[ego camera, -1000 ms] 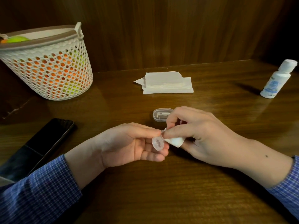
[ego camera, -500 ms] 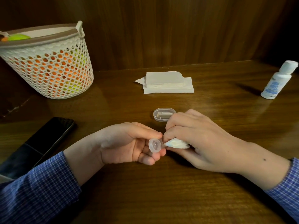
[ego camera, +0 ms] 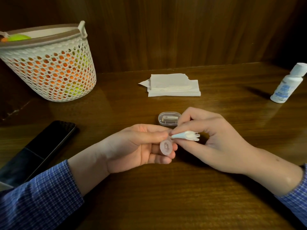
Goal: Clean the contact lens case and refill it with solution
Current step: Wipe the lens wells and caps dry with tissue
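Listing from the left: a dark phone (ego camera: 48, 146) lies flat at the bench (ego camera: 166, 196) edge, and a white mesh basket (ego camera: 49, 67) of orange and green items stands behind it, both well apart from the work. Left hand (ego camera: 132, 146), palm turned up and toward the centre, pinches a small translucent lens-case cup (ego camera: 166, 147) between thumb and fingers, the cup's open face turned up toward the camera. Just beyond the hands a clear oblong case (ego camera: 168, 118) rests on the bench, long axis running left to right; a stack of folded tissues (ego camera: 172, 85) lies farther back. Right hand (ego camera: 216, 143), knuckles up, fingers curled, grips a twisted tissue wick (ego camera: 184, 136) whose long axis runs roughly level, its pointed tip aimed left. That tip sits just above and to the right of the cup's rim, beside the left thumb; whether it touches the cup cannot be told. Judged step: wiping the cup's inside, which calls for the tip to drop down and left into the hollow. Solution bottle (ego camera: 289, 83), capped and leaning, stands at far right, nearer the right hand, apparently not yet in use.
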The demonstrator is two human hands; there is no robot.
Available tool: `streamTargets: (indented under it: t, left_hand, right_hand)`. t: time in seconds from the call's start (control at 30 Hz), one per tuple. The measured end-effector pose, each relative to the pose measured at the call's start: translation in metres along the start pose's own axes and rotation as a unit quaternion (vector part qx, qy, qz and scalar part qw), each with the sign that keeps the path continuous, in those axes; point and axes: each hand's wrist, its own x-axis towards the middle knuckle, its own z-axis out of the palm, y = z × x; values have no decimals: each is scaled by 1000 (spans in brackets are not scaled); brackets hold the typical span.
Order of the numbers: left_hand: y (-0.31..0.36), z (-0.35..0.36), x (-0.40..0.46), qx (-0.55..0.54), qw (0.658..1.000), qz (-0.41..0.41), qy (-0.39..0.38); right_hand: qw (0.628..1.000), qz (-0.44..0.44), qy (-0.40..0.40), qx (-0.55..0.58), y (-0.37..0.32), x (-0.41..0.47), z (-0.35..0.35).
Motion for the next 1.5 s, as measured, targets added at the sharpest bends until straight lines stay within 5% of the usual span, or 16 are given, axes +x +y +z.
streamTargets:
  t: [0.23,0.4,0.6,0.83,1.03,1.1,1.13,1.17,1.23,1.27,1.33,1.4,1.5]
  left_hand:
    - [-11,4,1,112,984,99,98]
    - [-19,15,0,270,916,203,217]
    - [-22,23,-2,383,824,283,305]
    - [-20,28,-3,507,723,354,308]
    - [-16,30,-3,583,645,390,302]
    - [-18,29,-3,563,665,380,309]
    - [-18,27,-3,520,714,353,309]
    - [-15,25,-4,444,787,306,300]
    - [-6,19,-3,209,931,171,247]
    - [-2,17,-3,97,966,111,213]
    - [3,11,-4,-33,987,52,150]
    - [4,11,-4,-72,993,24,86]
    - [3,11,-5,-78,996,-5,33]
  right_hand:
    - [989,129,-48,56,-4,1,-1]
    - [961,206,-77,166,-6,3,-3]
    - [853,349,-34,388,-7,6,6]
    - [688,442,-25,576,-7,10,4]
    - [634,431,-55,640,-5,8,-1]
    - [630,431,-49,644,-6,9,-1]
    - [644,428,-41,633,-7,9,-2]
    - [681,419,-29,600,-8,10,-2]
    - [813,367,2,452,-11,10,-6]
    - [883,323,21,341,-11,9,-8]
    - [971,204,69,107,-9,6,-13]
    - [991,90,98,-25,-3,3,-14]
    - [993,-18,84,-80,3,0,-11]
